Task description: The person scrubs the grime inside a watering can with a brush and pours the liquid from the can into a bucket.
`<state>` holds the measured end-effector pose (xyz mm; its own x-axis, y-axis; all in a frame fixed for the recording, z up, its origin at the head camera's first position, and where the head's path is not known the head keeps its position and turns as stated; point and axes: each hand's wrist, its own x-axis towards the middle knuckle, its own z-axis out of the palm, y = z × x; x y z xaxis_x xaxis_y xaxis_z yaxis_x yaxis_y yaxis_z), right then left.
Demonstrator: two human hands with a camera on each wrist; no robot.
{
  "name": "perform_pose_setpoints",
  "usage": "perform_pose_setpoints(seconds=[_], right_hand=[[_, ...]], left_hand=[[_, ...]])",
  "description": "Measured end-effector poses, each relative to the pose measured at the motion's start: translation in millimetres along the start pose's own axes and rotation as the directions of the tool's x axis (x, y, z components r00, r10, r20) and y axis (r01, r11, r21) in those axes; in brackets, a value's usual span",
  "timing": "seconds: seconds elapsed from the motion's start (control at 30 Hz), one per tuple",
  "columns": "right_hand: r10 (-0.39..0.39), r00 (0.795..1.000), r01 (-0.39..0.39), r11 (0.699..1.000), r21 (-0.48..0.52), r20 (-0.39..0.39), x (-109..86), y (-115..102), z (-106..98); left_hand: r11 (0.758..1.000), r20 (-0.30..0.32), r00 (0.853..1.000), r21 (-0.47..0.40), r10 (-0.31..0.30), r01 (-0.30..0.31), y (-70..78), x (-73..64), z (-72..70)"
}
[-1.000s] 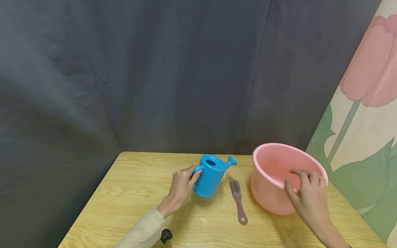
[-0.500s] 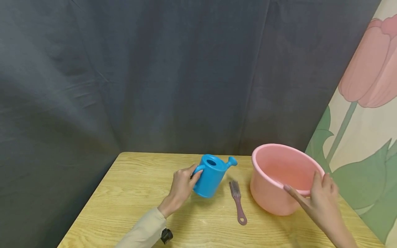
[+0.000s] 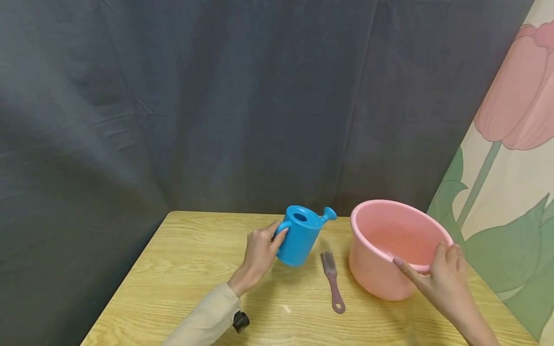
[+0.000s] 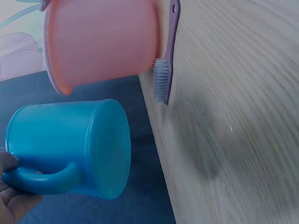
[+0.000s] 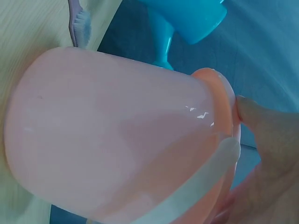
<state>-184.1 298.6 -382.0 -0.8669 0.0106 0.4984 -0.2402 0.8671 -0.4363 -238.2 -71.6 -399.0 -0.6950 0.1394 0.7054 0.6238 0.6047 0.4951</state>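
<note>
My left hand (image 3: 261,252) grips the handle of a blue watering can (image 3: 298,242). The can is held above the table, its spout pointing right toward a pink bucket (image 3: 381,274). In the left wrist view the can's round base (image 4: 112,149) faces the camera. At the bucket's near right side, my right hand (image 3: 446,283) holds the rim, thumb on the near edge and fingers over the right edge. From the right wrist, a pale strip (image 5: 196,182) shows along the bucket's outside below the rim. A purple brush (image 3: 332,283) lies between can and bucket, bristles facing away.
The wooden table (image 3: 182,269) bears the bucket and brush. A dark curtain (image 3: 259,105) hangs behind its far edge. To the right stands a wall panel painted with a tulip (image 3: 515,96). A black device (image 3: 240,321) sits at the left wrist.
My left hand has raised the watering can and shifted it slightly right. My right hand went from hovering over the bucket's near rim to holding it. The brush stays put.
</note>
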Motion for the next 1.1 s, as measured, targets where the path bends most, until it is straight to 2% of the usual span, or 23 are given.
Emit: perform_pose_setpoints(seconds=[0.17, 0.37, 0.73, 0.87, 1.1], right_hand=[[0.006, 1.0, -0.006, 1.0, 0.011, 0.015, 0.3, -0.8, 1.1], [0.051, 0.997, -0.054, 0.997, 0.057, 0.058, -0.3, 2.9, -3.0], [0.025, 0.999, -0.028, 0.999, 0.047, 0.048, -2.1, 3.2, -1.5], [0.022, 0.999, -0.024, 0.999, 0.041, 0.04, -2.5, 3.5, -1.6], [0.011, 1.0, -0.012, 0.999, 0.045, 0.027, -3.8, 5.1, -1.2]], left_hand=[[1.0, -0.009, 1.0, -0.013, -0.009, 0.009, 2.0, 5.0, 2.5], [1.0, -0.047, 0.999, -0.029, -0.001, 0.0, 5.3, 10.6, 6.2], [0.997, -0.07, 0.997, -0.058, 0.037, -0.041, 21.5, 29.1, 9.7], [0.994, -0.093, 0.991, -0.033, 0.096, -0.099, 29.4, 39.5, 15.1], [0.979, -0.124, 0.971, 0.045, 0.202, -0.198, 41.5, 51.9, 27.4]])
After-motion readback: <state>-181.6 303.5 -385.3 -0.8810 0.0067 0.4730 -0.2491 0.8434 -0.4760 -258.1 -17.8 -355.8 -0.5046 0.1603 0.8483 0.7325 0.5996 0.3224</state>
